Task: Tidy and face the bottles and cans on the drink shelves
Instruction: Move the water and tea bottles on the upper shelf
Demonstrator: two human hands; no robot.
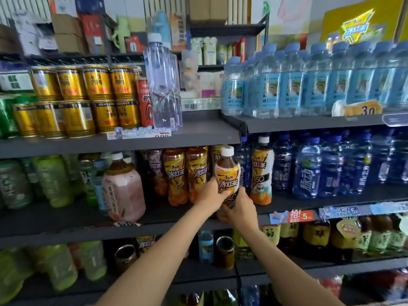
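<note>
Dark metal shelving (123, 144) is running across your view, stocked row on row with drinks. Going left to right, gold cans (84, 100) are sitting stacked on the upper tier, and green tea bottles (53, 180) and a pink jug (124, 191) are standing below them. At centre, your left hand (210, 196) is wrapping round an iced tea bottle (227, 173), while your right hand (241, 208) is cupping its lower half; you are holding it upright just in front of the middle shelf, label outward. You appear to be facing this bottle. Next, you will likely be seating it squarely beside its matching iced tea row (187, 173), left of the blue bottles (309, 168).
</note>
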